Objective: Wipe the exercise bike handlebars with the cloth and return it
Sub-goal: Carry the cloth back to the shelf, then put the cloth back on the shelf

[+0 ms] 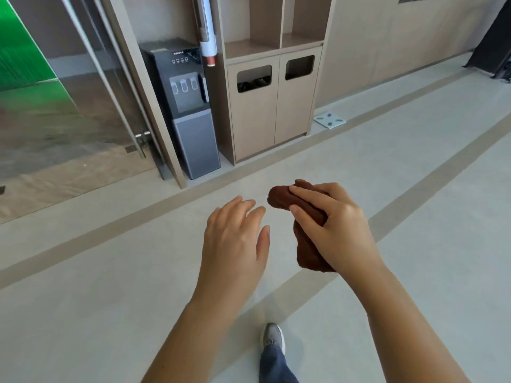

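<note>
Left hand [235, 230] open and empty, right hand [334, 225] gripping a bunched brown cloth [279, 197] above the floor [110, 272]; if that grip loosens, the cloth may drop.

We find no text we can read. A short line of pale lettering sits on the top panel of the dark water dispenser [182, 106], too small to make out, and the label on the tube [206, 29] above it is blurred.
</note>
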`<state>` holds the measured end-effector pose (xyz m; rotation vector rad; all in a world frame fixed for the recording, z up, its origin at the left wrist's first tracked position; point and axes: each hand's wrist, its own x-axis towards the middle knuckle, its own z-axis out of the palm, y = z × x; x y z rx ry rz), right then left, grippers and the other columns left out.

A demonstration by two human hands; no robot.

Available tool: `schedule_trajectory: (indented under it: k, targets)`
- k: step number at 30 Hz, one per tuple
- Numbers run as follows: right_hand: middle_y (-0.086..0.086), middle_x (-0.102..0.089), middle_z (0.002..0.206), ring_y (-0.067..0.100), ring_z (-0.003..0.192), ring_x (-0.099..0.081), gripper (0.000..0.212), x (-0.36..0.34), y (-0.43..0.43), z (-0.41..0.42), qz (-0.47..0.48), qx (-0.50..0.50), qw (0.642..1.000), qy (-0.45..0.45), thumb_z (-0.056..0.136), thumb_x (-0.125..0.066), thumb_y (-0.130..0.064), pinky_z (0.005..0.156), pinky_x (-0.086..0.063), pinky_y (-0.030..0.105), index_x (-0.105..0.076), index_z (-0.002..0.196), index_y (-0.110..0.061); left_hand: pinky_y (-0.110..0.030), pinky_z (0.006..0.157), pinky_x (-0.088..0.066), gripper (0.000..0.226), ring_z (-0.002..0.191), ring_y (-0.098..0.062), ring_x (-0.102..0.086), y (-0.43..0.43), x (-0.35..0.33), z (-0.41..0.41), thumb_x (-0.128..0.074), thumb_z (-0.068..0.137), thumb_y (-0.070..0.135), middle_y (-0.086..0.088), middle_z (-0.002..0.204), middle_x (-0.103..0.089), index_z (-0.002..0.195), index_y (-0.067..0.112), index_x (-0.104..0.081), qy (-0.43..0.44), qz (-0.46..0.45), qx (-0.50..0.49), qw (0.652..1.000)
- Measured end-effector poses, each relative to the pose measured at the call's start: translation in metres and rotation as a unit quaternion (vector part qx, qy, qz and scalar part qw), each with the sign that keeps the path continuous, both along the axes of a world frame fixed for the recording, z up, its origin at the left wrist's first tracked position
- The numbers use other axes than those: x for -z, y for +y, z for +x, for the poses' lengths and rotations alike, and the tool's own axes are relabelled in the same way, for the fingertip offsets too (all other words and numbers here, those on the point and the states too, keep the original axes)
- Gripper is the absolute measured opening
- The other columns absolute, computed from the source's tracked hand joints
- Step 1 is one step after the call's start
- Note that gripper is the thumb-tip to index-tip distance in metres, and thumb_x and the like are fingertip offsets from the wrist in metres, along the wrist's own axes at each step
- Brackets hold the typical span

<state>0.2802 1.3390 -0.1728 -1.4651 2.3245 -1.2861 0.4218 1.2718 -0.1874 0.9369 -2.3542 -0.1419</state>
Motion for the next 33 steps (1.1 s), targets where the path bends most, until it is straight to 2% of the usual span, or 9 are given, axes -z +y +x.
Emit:
schedule_trajectory:
  k: [5,10,17,26,29,33]
  targets:
    - [-0.002,-0.057,0.117,0.018,0.098,-0.059,0.031,-0.010,-0.115,-0.079,-0.003,-0.012,1.000,0.010,0.084,-0.062,-0.028,0.084,-0.048,0.031,-0.063,0.116,-0.030,-0.046,0.093,-0.042,0.029,0.108,-0.033,-0.059,-0.113,-0.017,-0.081,-0.067,0.080,0.017,-0.013,0.111,-0.066,0.107,0.006,-0.066,-0.004,0.006,-0.019,1.000]
    - [-0.003,-0.057,0.116,0.017,0.098,-0.059,0.031,-0.024,-0.218,-0.130,-0.015,-0.026,1.000,0.006,0.084,-0.062,-0.028,0.084,-0.048,0.032,-0.063,0.114,-0.032,-0.045,0.097,-0.039,0.029,0.113,-0.031,-0.055,-0.206,-0.024,-0.115,-0.061,0.084,0.019,-0.012,0.117,-0.063,0.111,0.007,-0.064,-0.001,0.029,-0.057,0.998]
    - [-0.003,-0.057,0.115,0.015,0.098,-0.058,0.031,-0.024,-0.367,-0.166,-0.006,-0.080,0.997,0.009,0.084,-0.062,-0.028,0.083,-0.045,0.027,-0.063,0.115,-0.031,-0.052,0.094,-0.042,0.028,0.109,-0.036,-0.057,-0.345,-0.027,-0.145,-0.063,0.082,0.014,-0.016,0.112,-0.065,0.107,0.003,-0.066,0.013,0.025,-0.103,0.994]
    - [0.000,-0.057,0.116,0.017,0.095,-0.059,0.033,-0.044,-0.596,-0.190,-0.014,-0.120,0.991,0.060,0.085,-0.061,-0.028,0.079,-0.047,0.025,-0.061,0.118,-0.028,-0.050,0.094,-0.041,0.027,0.110,-0.037,-0.056,-0.564,-0.041,-0.177,-0.067,0.081,0.010,-0.017,0.109,-0.066,0.106,0.000,-0.065,0.057,-0.016,-0.107,0.993]
    - [-0.003,-0.057,0.116,0.013,0.095,-0.059,0.033,-0.060,-0.671,-0.198,-0.033,-0.127,0.989,0.062,0.085,-0.061,-0.029,0.081,-0.049,0.029,-0.061,0.117,-0.031,-0.049,0.094,-0.040,0.025,0.110,-0.037,-0.057,-0.639,-0.055,-0.184,-0.066,0.081,0.009,-0.017,0.108,-0.065,0.105,0.001,-0.065,0.067,-0.042,-0.111,0.991]
    - [-0.003,-0.057,0.117,0.009,0.094,-0.056,0.033,-0.072,-0.755,-0.216,-0.054,-0.129,0.987,0.079,0.084,-0.061,-0.031,0.082,-0.048,0.028,-0.061,0.117,-0.031,-0.050,0.094,-0.040,0.025,0.110,-0.037,-0.057,-0.724,-0.071,-0.203,-0.067,0.080,0.008,-0.016,0.107,-0.066,0.104,0.001,-0.065,0.069,-0.066,-0.121,0.988]
